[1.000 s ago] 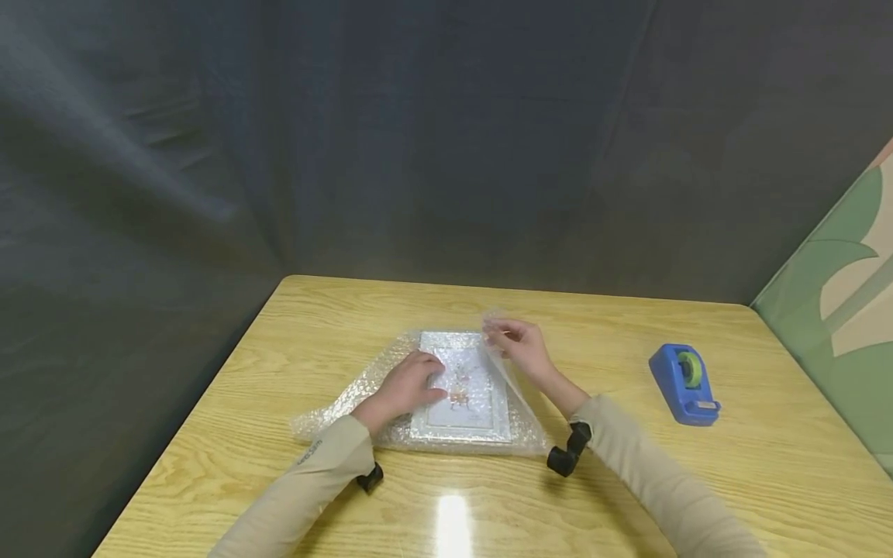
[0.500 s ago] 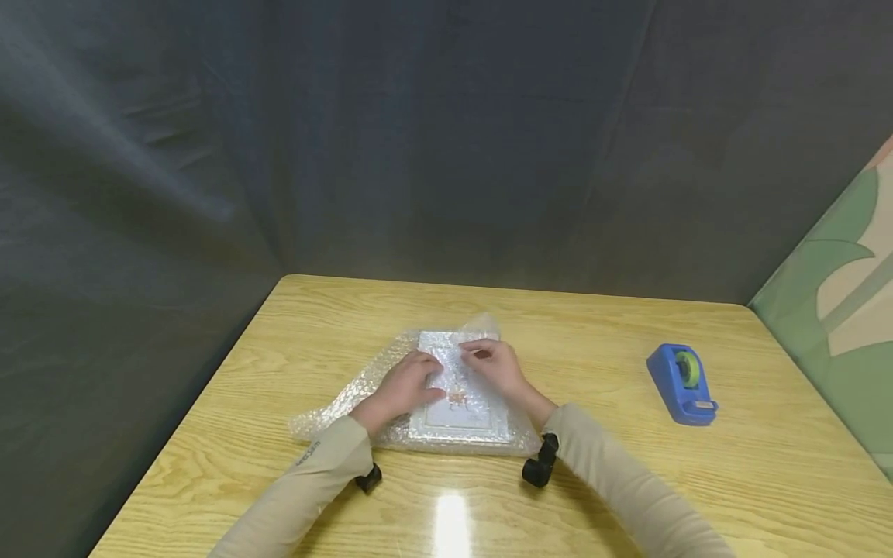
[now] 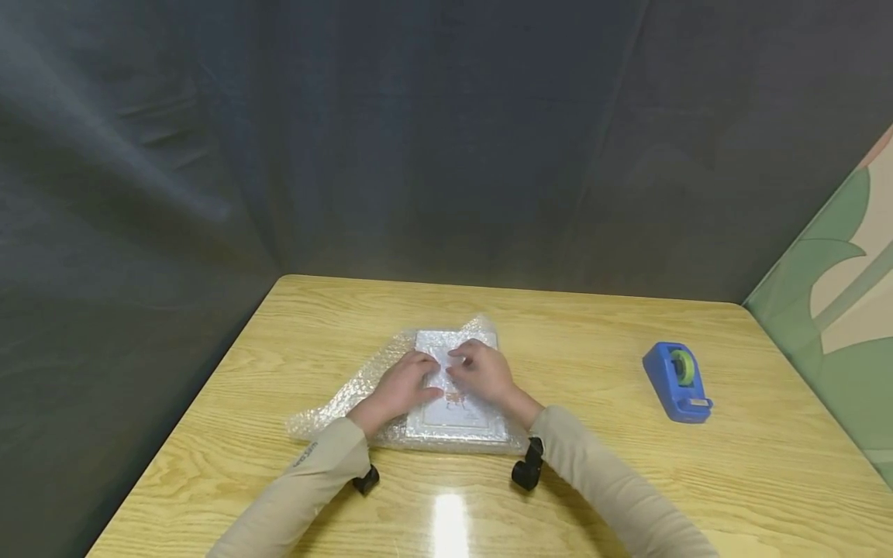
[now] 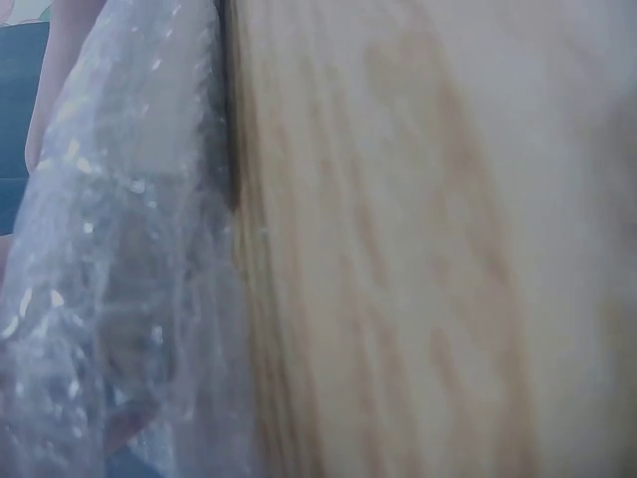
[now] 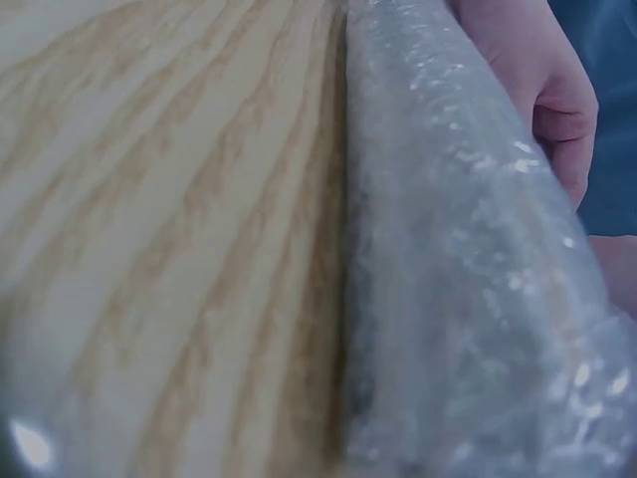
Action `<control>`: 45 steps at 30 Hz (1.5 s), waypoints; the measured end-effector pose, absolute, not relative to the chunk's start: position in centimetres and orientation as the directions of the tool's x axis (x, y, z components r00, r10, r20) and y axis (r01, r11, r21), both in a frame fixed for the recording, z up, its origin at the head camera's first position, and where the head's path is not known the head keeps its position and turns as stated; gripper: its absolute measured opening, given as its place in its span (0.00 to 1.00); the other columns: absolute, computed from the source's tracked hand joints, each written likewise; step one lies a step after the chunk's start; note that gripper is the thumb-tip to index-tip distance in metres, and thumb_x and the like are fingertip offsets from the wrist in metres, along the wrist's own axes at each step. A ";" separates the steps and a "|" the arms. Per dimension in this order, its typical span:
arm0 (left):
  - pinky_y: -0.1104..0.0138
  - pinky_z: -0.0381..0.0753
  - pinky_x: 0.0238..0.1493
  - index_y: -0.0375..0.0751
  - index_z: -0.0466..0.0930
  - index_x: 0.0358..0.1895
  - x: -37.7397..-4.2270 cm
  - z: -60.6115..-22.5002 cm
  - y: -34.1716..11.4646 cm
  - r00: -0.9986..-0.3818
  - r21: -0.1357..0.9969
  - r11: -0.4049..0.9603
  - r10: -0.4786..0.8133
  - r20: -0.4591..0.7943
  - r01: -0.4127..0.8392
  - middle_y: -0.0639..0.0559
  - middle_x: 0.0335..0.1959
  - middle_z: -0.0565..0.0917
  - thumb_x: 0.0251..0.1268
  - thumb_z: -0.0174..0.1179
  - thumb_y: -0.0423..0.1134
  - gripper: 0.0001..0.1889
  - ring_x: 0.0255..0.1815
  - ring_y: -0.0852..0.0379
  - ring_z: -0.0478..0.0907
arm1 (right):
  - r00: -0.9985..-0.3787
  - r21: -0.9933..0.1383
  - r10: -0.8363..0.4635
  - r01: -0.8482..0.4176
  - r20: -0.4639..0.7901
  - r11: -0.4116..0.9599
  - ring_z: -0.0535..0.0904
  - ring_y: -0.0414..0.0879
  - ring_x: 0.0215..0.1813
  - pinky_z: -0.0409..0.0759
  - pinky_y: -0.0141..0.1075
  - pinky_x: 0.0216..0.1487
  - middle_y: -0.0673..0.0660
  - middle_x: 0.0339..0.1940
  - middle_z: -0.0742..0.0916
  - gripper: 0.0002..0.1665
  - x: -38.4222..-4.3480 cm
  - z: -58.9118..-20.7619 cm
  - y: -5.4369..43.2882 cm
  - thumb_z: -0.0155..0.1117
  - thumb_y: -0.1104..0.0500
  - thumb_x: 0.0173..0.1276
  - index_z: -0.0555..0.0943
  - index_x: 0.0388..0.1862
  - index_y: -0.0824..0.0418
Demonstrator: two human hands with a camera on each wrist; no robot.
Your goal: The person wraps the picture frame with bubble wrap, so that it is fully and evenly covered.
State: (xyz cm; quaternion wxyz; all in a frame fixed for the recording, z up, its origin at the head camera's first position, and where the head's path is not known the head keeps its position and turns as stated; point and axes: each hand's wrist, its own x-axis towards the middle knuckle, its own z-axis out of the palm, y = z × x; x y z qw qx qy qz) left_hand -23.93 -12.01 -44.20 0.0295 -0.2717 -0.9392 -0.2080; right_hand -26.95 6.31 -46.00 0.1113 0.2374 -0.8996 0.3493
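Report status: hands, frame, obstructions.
Left hand resting on bubble wrap; right hand at its top face, grip unclear. Picture frame flat beneath wrap. Blue tape dispenser off right, seemingly not in the way.

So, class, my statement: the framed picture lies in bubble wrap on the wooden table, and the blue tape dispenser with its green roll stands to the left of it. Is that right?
Not quite. The head view shows the blue tape dispenser with its green roll to the right of the framed picture, not the left. The rest stands.
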 end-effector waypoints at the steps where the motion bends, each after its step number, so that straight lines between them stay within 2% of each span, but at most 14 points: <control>1: 0.59 0.70 0.58 0.33 0.76 0.51 -23.9 -44.2 -12.0 -0.850 0.374 0.765 0.498 0.170 0.523 0.45 0.51 0.76 0.53 0.64 0.44 0.24 0.54 0.50 0.70 | -0.857 -0.560 -0.361 -0.515 0.369 0.650 0.80 0.42 0.32 0.79 0.32 0.34 0.53 0.37 0.83 0.16 -27.0 -46.0 6.3 0.68 0.57 0.52 0.84 0.40 0.61; 7: 0.58 0.69 0.59 0.33 0.74 0.53 -23.9 -44.3 -12.0 -0.857 0.354 0.781 0.486 0.172 0.514 0.45 0.54 0.75 0.53 0.64 0.45 0.26 0.58 0.49 0.68 | -0.820 -0.480 -0.431 -0.571 0.378 0.666 0.79 0.44 0.34 0.79 0.35 0.37 0.55 0.38 0.83 0.21 -27.1 -46.1 6.3 0.68 0.53 0.51 0.83 0.43 0.63; 15: 0.55 0.66 0.61 0.31 0.68 0.59 -23.8 -44.2 -12.0 -0.873 0.335 0.806 0.456 0.175 0.488 0.42 0.61 0.68 0.53 0.64 0.48 0.33 0.63 0.46 0.62 | -0.802 -0.417 -0.478 -0.596 0.360 0.686 0.77 0.48 0.43 0.77 0.39 0.46 0.56 0.42 0.81 0.24 -26.8 -46.0 6.3 0.67 0.51 0.53 0.81 0.46 0.64; 22: 0.55 0.64 0.62 0.35 0.67 0.61 -24.1 -44.1 -12.1 -0.835 0.264 0.793 0.531 0.144 0.549 0.44 0.62 0.69 0.57 0.60 0.49 0.31 0.63 0.47 0.63 | -0.791 -0.427 -0.509 -0.612 0.341 0.665 0.76 0.48 0.43 0.77 0.39 0.46 0.56 0.43 0.80 0.25 -27.1 -46.0 6.4 0.65 0.50 0.55 0.81 0.47 0.65; 25: 0.55 0.65 0.62 0.38 0.68 0.61 -24.2 -44.0 -12.1 -0.825 0.226 0.793 0.552 0.125 0.565 0.45 0.61 0.70 0.58 0.58 0.49 0.29 0.62 0.48 0.63 | -0.780 -0.502 -0.534 -0.622 0.327 0.601 0.77 0.49 0.42 0.78 0.39 0.45 0.58 0.43 0.80 0.23 -27.2 -45.8 6.8 0.63 0.53 0.58 0.80 0.47 0.67; 29: 0.55 0.65 0.61 0.38 0.70 0.59 -24.2 -43.8 -12.1 -0.825 0.207 0.799 0.556 0.101 0.564 0.45 0.61 0.70 0.59 0.58 0.49 0.27 0.62 0.48 0.63 | -0.789 -0.708 -0.542 -0.557 0.289 0.434 0.78 0.54 0.45 0.79 0.40 0.46 0.62 0.46 0.80 0.19 -26.6 -45.1 7.9 0.58 0.60 0.64 0.77 0.49 0.70; 32: 0.55 0.65 0.62 0.38 0.70 0.59 -24.1 -43.7 -12.1 -0.830 0.203 0.806 0.552 0.085 0.556 0.44 0.62 0.69 0.59 0.57 0.49 0.27 0.62 0.47 0.63 | -0.835 -0.818 -0.453 -0.479 0.312 0.319 0.76 0.58 0.50 0.78 0.44 0.50 0.65 0.49 0.79 0.16 -25.7 -44.9 9.1 0.55 0.64 0.66 0.76 0.50 0.71; 35: 0.55 0.64 0.62 0.38 0.70 0.59 -24.0 -43.6 -12.1 -0.831 0.204 0.808 0.551 0.074 0.553 0.44 0.62 0.69 0.60 0.57 0.49 0.27 0.63 0.47 0.62 | -0.903 -0.888 -0.282 -0.393 0.324 0.238 0.73 0.62 0.53 0.76 0.49 0.51 0.67 0.53 0.77 0.16 -25.0 -45.3 10.4 0.51 0.66 0.68 0.74 0.53 0.71; 38: 0.54 0.65 0.62 0.38 0.70 0.60 -23.9 -43.5 -12.1 -0.831 0.216 0.804 0.551 0.078 0.554 0.44 0.62 0.68 0.60 0.56 0.49 0.27 0.63 0.46 0.62 | -0.954 -0.943 -0.150 -0.283 0.258 0.178 0.68 0.63 0.60 0.70 0.51 0.58 0.70 0.59 0.72 0.20 -24.5 -46.0 11.4 0.46 0.66 0.70 0.69 0.59 0.71; 40: 0.54 0.64 0.62 0.38 0.69 0.60 -23.9 -43.5 -12.1 -0.834 0.222 0.806 0.546 0.080 0.549 0.44 0.63 0.68 0.61 0.56 0.49 0.27 0.63 0.47 0.62 | -0.971 -0.965 -0.120 -0.221 0.205 0.143 0.64 0.62 0.63 0.64 0.50 0.63 0.70 0.63 0.68 0.23 -24.4 -46.5 11.6 0.44 0.65 0.71 0.64 0.63 0.71; 42: 0.54 0.64 0.62 0.38 0.69 0.60 -23.9 -43.7 -12.1 -0.836 0.232 0.805 0.542 0.083 0.545 0.44 0.63 0.68 0.61 0.56 0.49 0.27 0.63 0.46 0.62 | -0.974 -0.970 -0.118 -0.207 0.193 0.124 0.57 0.61 0.68 0.55 0.48 0.68 0.70 0.65 0.65 0.24 -24.3 -47.0 11.4 0.42 0.66 0.72 0.61 0.64 0.73; 45: 0.53 0.63 0.63 0.38 0.68 0.61 -23.8 -43.9 -12.0 -0.837 0.261 0.798 0.542 0.082 0.542 0.44 0.63 0.67 0.61 0.55 0.48 0.27 0.64 0.46 0.60 | -0.976 -0.976 -0.094 -0.204 0.197 0.074 0.52 0.60 0.70 0.49 0.46 0.70 0.70 0.67 0.62 0.23 -24.2 -47.3 10.7 0.41 0.67 0.72 0.61 0.63 0.76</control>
